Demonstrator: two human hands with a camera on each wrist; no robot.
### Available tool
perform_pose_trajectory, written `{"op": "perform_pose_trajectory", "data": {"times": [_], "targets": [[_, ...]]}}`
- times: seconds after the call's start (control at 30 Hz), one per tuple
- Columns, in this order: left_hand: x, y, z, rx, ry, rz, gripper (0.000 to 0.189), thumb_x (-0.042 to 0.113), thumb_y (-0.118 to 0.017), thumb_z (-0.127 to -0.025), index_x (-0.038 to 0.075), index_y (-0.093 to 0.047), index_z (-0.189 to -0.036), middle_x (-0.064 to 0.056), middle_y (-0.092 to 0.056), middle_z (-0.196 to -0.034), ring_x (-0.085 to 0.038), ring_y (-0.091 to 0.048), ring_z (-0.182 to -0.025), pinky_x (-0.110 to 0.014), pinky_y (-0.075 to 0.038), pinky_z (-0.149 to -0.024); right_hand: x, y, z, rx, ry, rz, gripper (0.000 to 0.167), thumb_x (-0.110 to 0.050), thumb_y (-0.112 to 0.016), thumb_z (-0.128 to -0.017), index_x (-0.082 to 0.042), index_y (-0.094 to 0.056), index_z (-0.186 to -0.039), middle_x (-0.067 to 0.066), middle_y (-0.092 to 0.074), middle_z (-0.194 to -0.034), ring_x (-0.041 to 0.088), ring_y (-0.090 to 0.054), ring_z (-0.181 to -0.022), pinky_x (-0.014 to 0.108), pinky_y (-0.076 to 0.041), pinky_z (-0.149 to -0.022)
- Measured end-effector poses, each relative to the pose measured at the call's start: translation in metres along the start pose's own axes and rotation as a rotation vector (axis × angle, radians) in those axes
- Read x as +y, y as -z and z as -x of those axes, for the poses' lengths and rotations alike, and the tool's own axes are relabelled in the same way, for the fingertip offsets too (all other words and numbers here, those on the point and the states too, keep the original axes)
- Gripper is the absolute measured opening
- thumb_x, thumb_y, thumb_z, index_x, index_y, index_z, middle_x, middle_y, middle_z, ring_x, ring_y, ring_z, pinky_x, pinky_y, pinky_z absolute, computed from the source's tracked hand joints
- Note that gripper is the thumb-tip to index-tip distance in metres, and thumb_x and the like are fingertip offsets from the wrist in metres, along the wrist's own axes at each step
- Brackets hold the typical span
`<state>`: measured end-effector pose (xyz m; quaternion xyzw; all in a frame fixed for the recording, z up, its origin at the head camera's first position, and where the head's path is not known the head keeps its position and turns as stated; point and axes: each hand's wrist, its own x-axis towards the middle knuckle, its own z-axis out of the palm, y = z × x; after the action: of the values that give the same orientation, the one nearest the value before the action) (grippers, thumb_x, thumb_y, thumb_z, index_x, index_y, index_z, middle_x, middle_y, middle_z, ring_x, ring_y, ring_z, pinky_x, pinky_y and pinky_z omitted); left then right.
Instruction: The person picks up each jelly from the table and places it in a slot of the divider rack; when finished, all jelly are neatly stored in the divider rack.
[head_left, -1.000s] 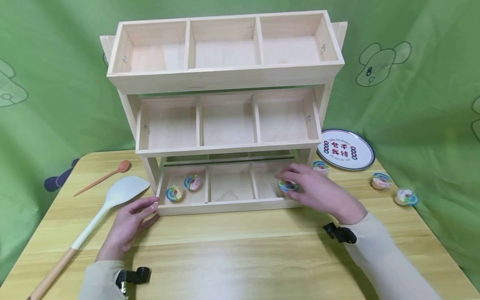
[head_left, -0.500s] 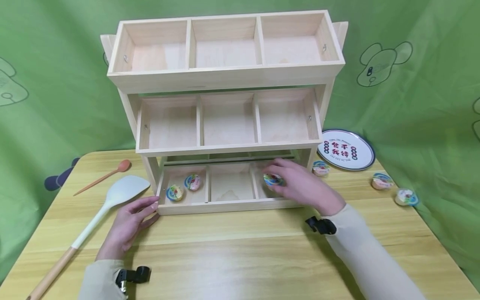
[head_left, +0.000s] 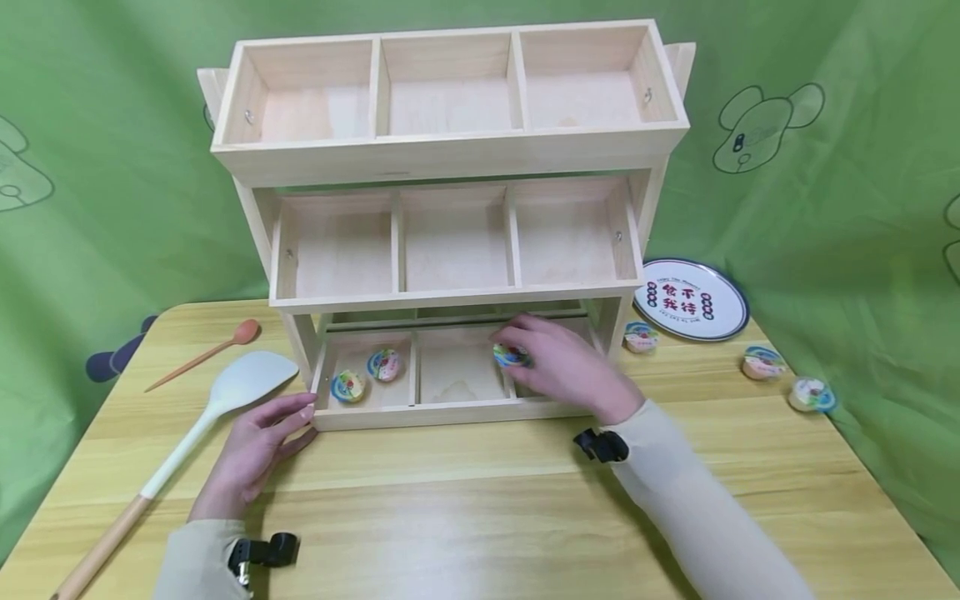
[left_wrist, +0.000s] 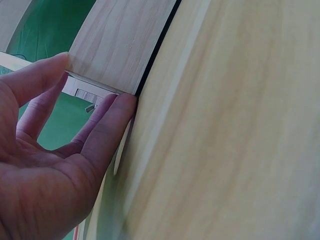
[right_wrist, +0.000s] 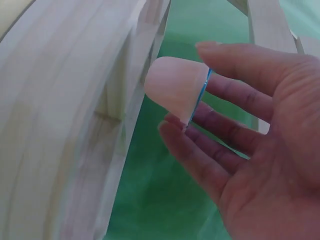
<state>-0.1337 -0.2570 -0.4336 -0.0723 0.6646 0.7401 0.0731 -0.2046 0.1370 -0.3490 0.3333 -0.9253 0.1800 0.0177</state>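
A three-tier wooden shelf (head_left: 450, 158) with divided trays stands at the back of the table. My left hand (head_left: 251, 450) holds the bottom tray's front left corner; the left wrist view has thumb and fingers (left_wrist: 112, 125) at opposite edges of the end board (left_wrist: 117, 47). My right hand (head_left: 562, 367) pinches a jelly cup (right_wrist: 175, 87) by its lid rim, pink body outward, over the divider between the bottom tray's middle and right compartments. Two jelly cups, one yellowish (head_left: 348, 386) and one pink (head_left: 384, 365), lie in that tray's left compartment.
Right of the shelf are a white plate (head_left: 690, 300) and three more jelly cups, one near the plate (head_left: 641, 337), two near the table's right edge (head_left: 787, 379). A white spatula (head_left: 251, 379) and a small orange spoon (head_left: 243, 332) lie at left. Green cloth hangs behind.
My right hand has moved left with the jelly cup, from the bottom tray's right compartment to the edge of the middle one. The left hand has stayed at the corner.
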Motion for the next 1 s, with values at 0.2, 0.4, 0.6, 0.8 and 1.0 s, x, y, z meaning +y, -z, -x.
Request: {"op": "perform_pose_trajectory", "data": {"times": [0.2, 0.4, 0.6, 0.8, 1.0], "targets": [[0.000, 0.000, -0.001, -0.003, 0.000, 0.007, 0.030, 0.007, -0.067, -0.094, -0.004, -0.065, -0.122, -0.010, -0.056, -0.122, -0.014, -0.063, -0.104, -0.036, -0.052, -0.098, -0.005, -0.009, -0.013, -0.040, 0.000, -0.011, 0.039, -0.017, -0.075, -0.089, -0.009, -0.066, -0.125, 0.008, -0.061, -0.121, 0.023, -0.059, -0.102, 0.038, -0.056, -0.087], [-0.001, -0.001, 0.000, 0.004, 0.003, 0.012, 0.032, 0.007, -0.067, -0.094, -0.005, -0.064, -0.123, -0.010, -0.057, -0.121, -0.014, -0.063, -0.104, -0.037, -0.052, -0.098, -0.010, -0.022, -0.027, -0.073, 0.025, -0.063, 0.037, -0.015, -0.073, -0.090, -0.010, -0.065, -0.126, 0.007, -0.060, -0.123, 0.023, -0.058, -0.105, 0.036, -0.055, -0.091], [-0.003, -0.003, -0.001, -0.009, 0.014, 0.013, 0.030, 0.006, -0.068, -0.093, -0.004, -0.065, -0.122, -0.010, -0.056, -0.122, -0.014, -0.063, -0.105, -0.037, -0.052, -0.099, -0.015, -0.035, -0.034, -0.118, 0.016, -0.099, 0.040, -0.013, -0.073, -0.089, -0.007, -0.064, -0.127, 0.009, -0.058, -0.124, 0.023, -0.057, -0.105, 0.035, -0.054, -0.093], [-0.001, -0.002, -0.002, -0.023, -0.002, 0.015, 0.031, 0.005, -0.067, -0.094, -0.006, -0.064, -0.122, -0.011, -0.055, -0.121, -0.015, -0.063, -0.104, -0.037, -0.052, -0.098, -0.021, -0.047, -0.044, -0.140, 0.037, -0.074, 0.041, -0.015, -0.071, -0.090, -0.009, -0.063, -0.130, 0.009, -0.058, -0.124, 0.020, -0.058, -0.099, 0.035, -0.054, -0.088], [0.001, 0.001, 0.000, -0.031, -0.011, 0.030, 0.029, 0.004, -0.066, -0.094, -0.006, -0.065, -0.121, -0.009, -0.057, -0.119, -0.014, -0.063, -0.103, -0.037, -0.052, -0.098, -0.029, -0.054, -0.053, -0.180, 0.039, -0.030, 0.042, -0.016, -0.069, -0.090, -0.013, -0.063, -0.132, 0.014, -0.053, -0.136, 0.025, -0.058, -0.109, 0.038, -0.053, -0.093]]}}
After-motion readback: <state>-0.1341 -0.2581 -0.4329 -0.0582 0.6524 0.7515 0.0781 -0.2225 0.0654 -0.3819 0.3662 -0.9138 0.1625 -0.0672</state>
